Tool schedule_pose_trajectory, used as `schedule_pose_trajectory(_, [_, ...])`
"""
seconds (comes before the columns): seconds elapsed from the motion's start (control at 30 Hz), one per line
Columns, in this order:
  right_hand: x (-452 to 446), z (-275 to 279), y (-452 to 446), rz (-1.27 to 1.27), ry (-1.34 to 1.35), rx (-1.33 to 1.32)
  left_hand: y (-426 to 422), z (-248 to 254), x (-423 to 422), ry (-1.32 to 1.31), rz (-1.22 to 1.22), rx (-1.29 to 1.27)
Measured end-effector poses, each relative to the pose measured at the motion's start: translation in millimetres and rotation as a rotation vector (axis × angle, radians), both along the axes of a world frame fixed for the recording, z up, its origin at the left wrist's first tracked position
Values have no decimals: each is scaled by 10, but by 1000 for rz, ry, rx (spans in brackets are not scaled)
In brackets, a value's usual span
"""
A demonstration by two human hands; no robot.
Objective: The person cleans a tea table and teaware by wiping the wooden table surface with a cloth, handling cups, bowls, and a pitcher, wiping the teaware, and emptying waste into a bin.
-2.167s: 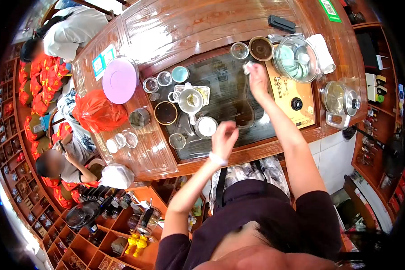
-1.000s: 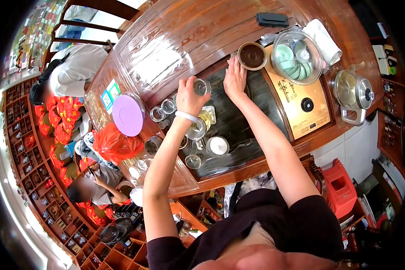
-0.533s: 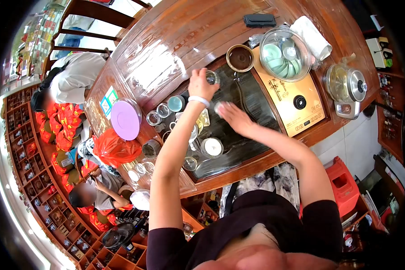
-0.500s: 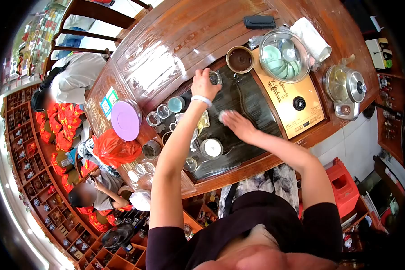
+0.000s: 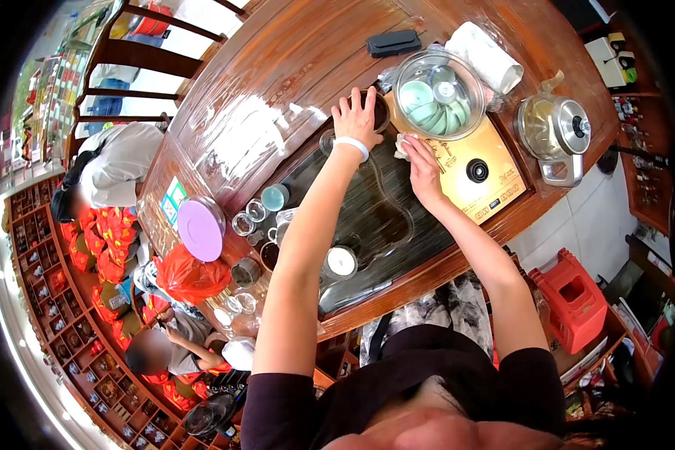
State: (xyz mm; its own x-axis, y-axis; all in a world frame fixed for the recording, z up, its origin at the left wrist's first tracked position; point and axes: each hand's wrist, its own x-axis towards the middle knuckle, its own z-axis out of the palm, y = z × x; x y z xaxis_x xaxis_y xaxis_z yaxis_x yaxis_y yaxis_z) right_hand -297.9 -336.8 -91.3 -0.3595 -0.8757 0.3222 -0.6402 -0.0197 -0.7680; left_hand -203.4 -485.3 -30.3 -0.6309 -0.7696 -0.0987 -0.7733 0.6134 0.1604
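Note:
My left hand [image 5: 356,121], a white bangle on its wrist, reaches over the near-left side of a dark brown bowl [image 5: 382,112]. Its fingers are spread, and whether they press on the bowl's rim cannot be seen. Just left of that wrist stands a small clear glass [image 5: 326,141], partly covered. My right hand [image 5: 425,171] pinches a crumpled white cloth [image 5: 403,147] at the boundary between the dark tea tray [image 5: 375,217] and the gold panel [image 5: 495,146]. Beyond this hand, a clear glass bowl [image 5: 469,124] holds pale green cups [image 5: 424,112].
A glass kettle [image 5: 551,135] stands at the right. Leftward are a celadon cup [image 5: 274,196], a white-topped jar [image 5: 340,262], a purple-lidded container [image 5: 200,229] and a red plastic bag [image 5: 191,274]. A black case [image 5: 394,43] lies at the back. Two people sit beyond the left edge.
My left hand has let go of the small glass and moved to the brown bowl. My right hand has carried the white cloth across the tray to the gold panel's edge. The view has shifted slightly.

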Motion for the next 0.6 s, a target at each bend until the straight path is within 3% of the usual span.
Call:
schedule_pose_trajectory(0.17, [-16, -98, -96, 28, 59, 25, 8, 21, -18, 52, 29, 71])
schedule_pose_trajectory(0.4, [175, -293, -290, 107, 191, 240, 395, 503, 270, 106, 10, 133])
schedule_pose_trajectory(0.47, [282, -169, -436, 26, 299, 247, 523, 596, 428, 103, -4, 145])
schedule_pose_trajectory(0.6, [357, -361, -876, -76, 209, 307, 718, 675, 701, 65, 44, 238])
